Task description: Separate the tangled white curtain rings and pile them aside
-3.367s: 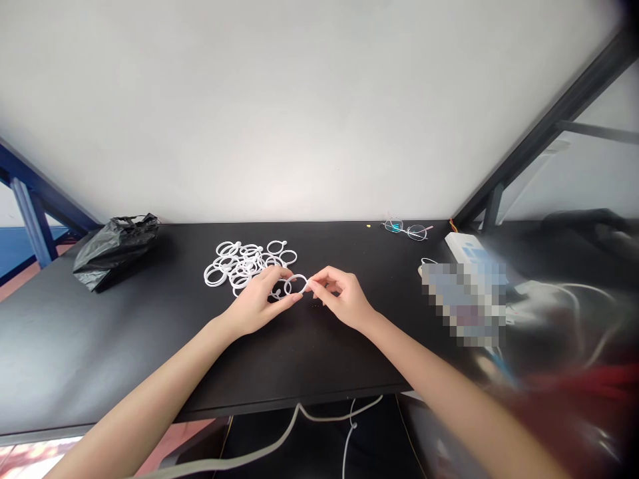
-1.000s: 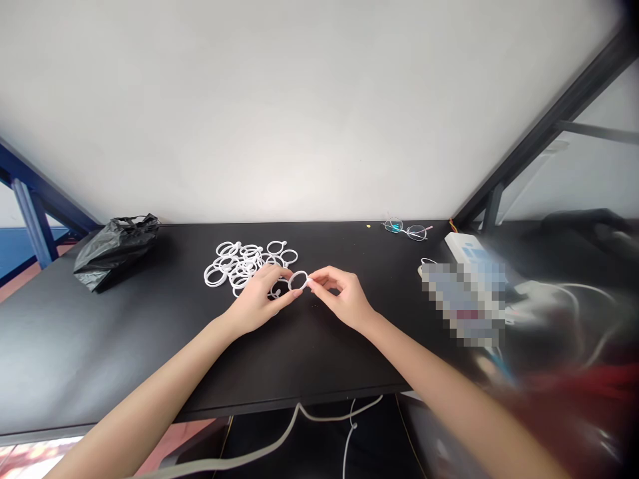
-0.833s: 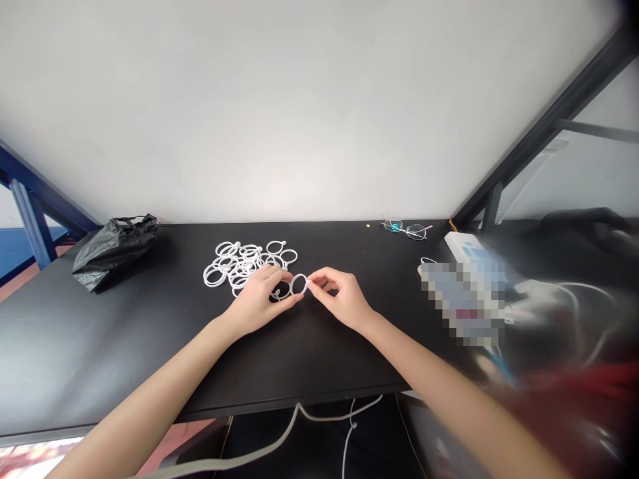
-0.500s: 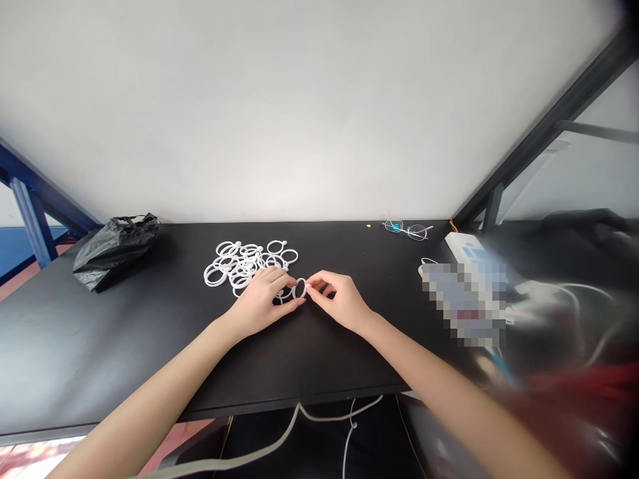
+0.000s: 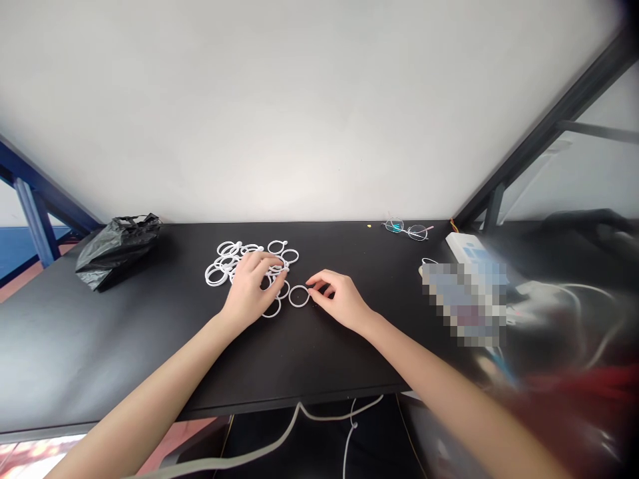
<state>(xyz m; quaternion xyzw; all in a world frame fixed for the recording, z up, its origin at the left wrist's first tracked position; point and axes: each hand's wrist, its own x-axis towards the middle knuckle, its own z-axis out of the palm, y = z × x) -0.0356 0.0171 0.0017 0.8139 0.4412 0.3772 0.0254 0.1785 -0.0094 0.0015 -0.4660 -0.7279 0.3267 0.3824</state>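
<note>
A loose pile of thin white rings (image 5: pixel 215 275), several with a small knob on the rim, lies on the black table. Over the right side of this pile is my left hand (image 5: pixel 248 283), thumb and curved fingers apart around the rings; it covers part of them. Just right of the pile, my right hand (image 5: pixel 339 299) pinches the edge of a single white ring (image 5: pixel 299 306) between thumb and forefinger. That ring looks nearly flat, close to the tabletop. One more white ring (image 5: pixel 271 315) pokes out below my left hand.
A crumpled black plastic bag (image 5: pixel 117 249) sits at the table's left. Eyeglasses (image 5: pixel 417 232) lie near the back wall. To the right are a white power strip (image 5: pixel 462 243), a blurred-out flat object (image 5: pixel 462 303) and cables. A pale cable (image 5: pixel 259 456) hangs below the front edge.
My left hand has let go of the single ring and moved left onto the pile. The ring, still at my right fingertips, has tipped from tilted to nearly flat.
</note>
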